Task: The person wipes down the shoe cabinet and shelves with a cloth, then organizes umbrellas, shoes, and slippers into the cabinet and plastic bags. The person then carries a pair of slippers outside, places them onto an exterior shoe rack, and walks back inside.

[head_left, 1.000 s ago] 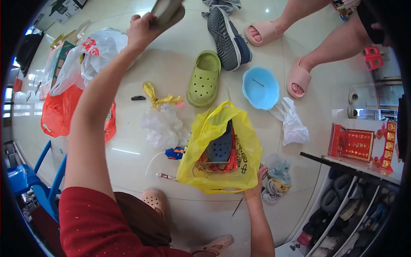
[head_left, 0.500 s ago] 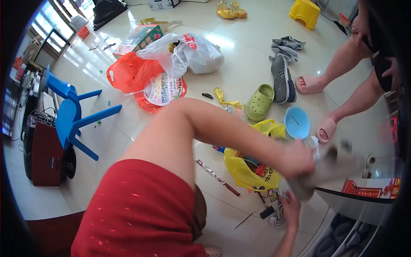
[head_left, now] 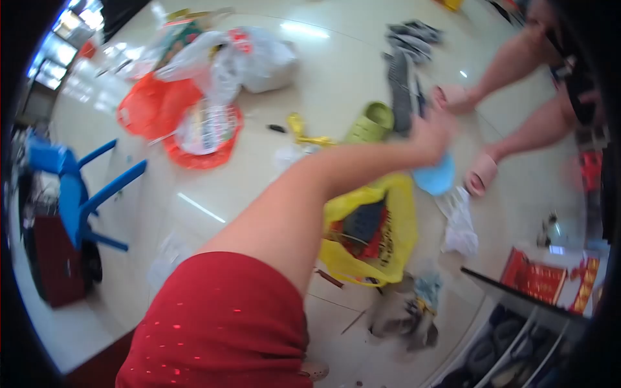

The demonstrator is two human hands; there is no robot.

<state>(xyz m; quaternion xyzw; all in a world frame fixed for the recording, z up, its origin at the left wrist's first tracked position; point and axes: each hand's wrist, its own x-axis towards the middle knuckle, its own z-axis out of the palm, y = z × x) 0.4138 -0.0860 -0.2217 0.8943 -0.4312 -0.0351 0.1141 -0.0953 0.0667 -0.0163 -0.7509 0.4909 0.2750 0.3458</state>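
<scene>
My left hand, smeared by motion, is over the lower end of the dark grey sneaker, beside the green clog and above the light blue basin. Its fingers cannot be made out, and whether it touches the sneaker is unclear. Under my forearm stands the open yellow bag, with a dark clog and red items inside. Blurred greyish-brown footwear lies on the floor below the bag. I cannot see my right hand.
A person in pink slippers stands at the upper right. White and red bags lie at the upper left, a blue chair at the left. A white bag and a shoe rack are at the right.
My left hand has moved up from beside the yellow bag to the sneaker, without the greyish footwear it held. That footwear now appears below the bag. My right hand has gone from view.
</scene>
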